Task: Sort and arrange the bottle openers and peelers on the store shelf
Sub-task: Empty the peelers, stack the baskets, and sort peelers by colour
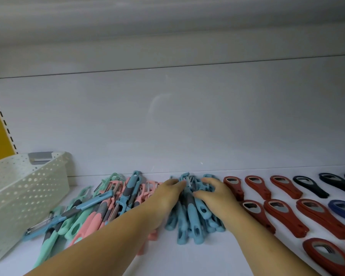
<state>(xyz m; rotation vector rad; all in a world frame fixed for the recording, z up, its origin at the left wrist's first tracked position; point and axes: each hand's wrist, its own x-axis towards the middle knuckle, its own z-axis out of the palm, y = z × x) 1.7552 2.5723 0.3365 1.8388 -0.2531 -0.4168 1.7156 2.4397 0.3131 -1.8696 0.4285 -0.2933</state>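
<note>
A bunch of blue peelers (193, 222) lies in the middle of the white shelf (217, 257), handles toward me. My left hand (165, 193) rests against the bunch's left side with fingers extended to its top end. My right hand (217, 193) lies on the bunch's right side, fingers spread over the peelers. To the left sits a mixed heap of pink, mint and blue peelers (100, 206). To the right, red bottle openers (277, 214) lie in rows, with dark blue and black bottle openers (311, 186) beyond them.
A white perforated plastic basket (22, 196) stands at the shelf's left end, with a grey item at its back rim. The shelf's white back panel (167, 120) rises just behind the peelers. A yellow surface shows at the far left edge.
</note>
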